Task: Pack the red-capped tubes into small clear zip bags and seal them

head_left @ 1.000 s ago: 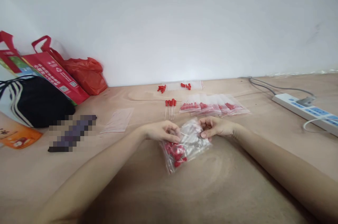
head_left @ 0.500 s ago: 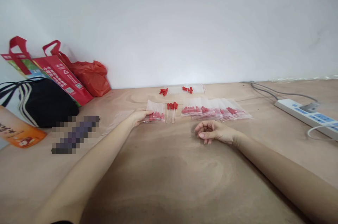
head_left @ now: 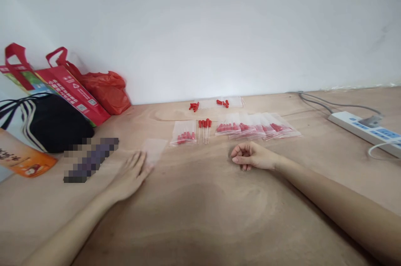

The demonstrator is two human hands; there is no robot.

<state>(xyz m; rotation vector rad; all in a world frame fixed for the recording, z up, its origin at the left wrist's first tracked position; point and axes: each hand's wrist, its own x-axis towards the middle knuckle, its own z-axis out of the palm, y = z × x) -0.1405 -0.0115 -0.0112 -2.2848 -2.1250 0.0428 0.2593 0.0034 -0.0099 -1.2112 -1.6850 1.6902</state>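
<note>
My left hand lies flat, fingers stretched out, on a clear plastic bag on the wooden table. My right hand rests on the table, loosely curled, with nothing visible in it. To the right of the flat bag is a zip bag holding several red-topped droppers. Beside it several loose droppers lie in a row, red bulbs pointing away from me. Beyond my right hand, filled zip bags overlap in a row, red bulbs showing through.
Near the wall lie loose red rubber bulbs and another clear bag. A white power strip with cables is at right. At left stand red carrier bags, a black drawstring bag, an orange package and a pixelated dark object.
My left hand has let go of the filled zip bag and moved left and nearer, onto the flat clear bag. My right hand has stayed almost still.
</note>
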